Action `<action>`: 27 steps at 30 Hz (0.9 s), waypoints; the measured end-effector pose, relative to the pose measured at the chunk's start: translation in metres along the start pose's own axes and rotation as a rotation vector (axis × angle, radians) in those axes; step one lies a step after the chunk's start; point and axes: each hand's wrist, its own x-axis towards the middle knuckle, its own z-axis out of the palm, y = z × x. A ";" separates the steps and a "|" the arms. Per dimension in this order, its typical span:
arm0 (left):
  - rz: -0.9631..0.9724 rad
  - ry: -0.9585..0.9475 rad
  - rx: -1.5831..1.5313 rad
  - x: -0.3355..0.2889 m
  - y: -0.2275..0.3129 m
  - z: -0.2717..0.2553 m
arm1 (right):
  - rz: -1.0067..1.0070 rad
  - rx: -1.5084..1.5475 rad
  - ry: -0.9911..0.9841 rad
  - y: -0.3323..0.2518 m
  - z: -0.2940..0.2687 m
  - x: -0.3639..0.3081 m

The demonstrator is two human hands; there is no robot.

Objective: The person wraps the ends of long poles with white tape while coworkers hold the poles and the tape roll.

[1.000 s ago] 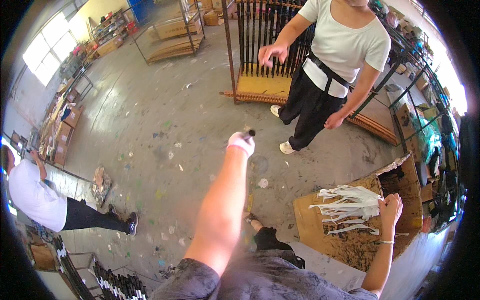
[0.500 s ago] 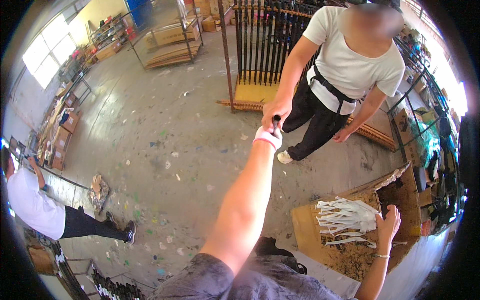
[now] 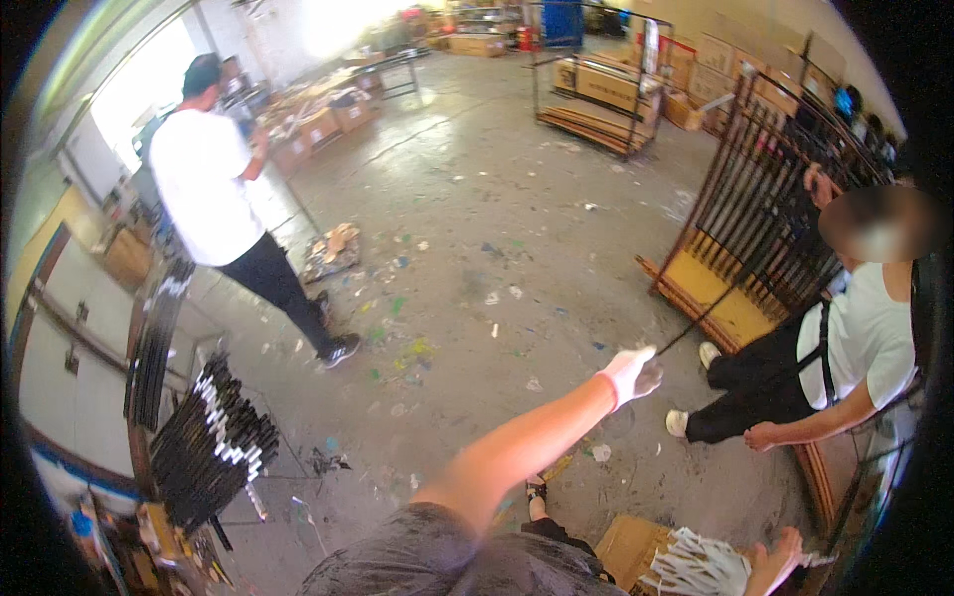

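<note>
Left arm [image 3: 527,437] outstretched, left grip [image 3: 633,375] curled round a dark rod [image 3: 702,319]; right grip [image 3: 777,566] low, pinching white strips [image 3: 701,566].

"Where does this view look from?"
"A camera on the wearer's head, angled down and outward, the gloved left grip [image 3: 632,375] near it."
"How wide?"
"Fisheye-wide, taking in floor [image 3: 442,248] around the grip and distant boxes [image 3: 711,74] beyond."

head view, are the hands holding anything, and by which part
The left hand holds a thin dark rod, apparently by its near end. The right hand is at the bunched end of the white strips; whether it grips them cannot be told.
</note>
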 end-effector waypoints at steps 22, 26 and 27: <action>0.736 0.800 -0.092 -0.317 -0.224 -0.490 | -0.839 0.290 -0.570 -0.250 0.188 -0.041; 0.944 0.635 0.362 -0.278 -0.203 -0.471 | -0.789 0.256 -0.615 -0.253 0.186 -0.042; 1.026 0.591 0.505 -0.275 -0.187 -0.448 | -0.762 0.253 -0.634 -0.251 0.184 -0.044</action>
